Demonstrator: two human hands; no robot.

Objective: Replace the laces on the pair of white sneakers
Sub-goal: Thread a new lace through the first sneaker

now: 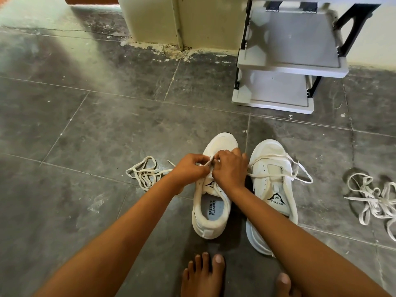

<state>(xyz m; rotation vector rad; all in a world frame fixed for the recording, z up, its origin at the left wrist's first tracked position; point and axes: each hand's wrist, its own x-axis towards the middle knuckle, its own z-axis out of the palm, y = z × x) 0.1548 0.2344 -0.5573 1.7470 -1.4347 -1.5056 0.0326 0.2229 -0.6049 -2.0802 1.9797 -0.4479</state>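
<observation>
Over the left sneaker's [222,142] lowest eyelets, our left hand [190,168] and right hand [230,168] both pinch the lace [209,162], fingers curled tight. We should keep it flat, untwisted and even-ended.

White left sneaker [211,219] and right sneaker [269,151], tongues with black triangular logos and lettering; threaded lace [210,163] off-white. Cream laces [143,172] left of the sneakers, whiter laces [374,200] right of them. Floor [85,125] mottled dark grey tiles, pale joints. Shelf rack [289,39] light grey, black frame.
</observation>
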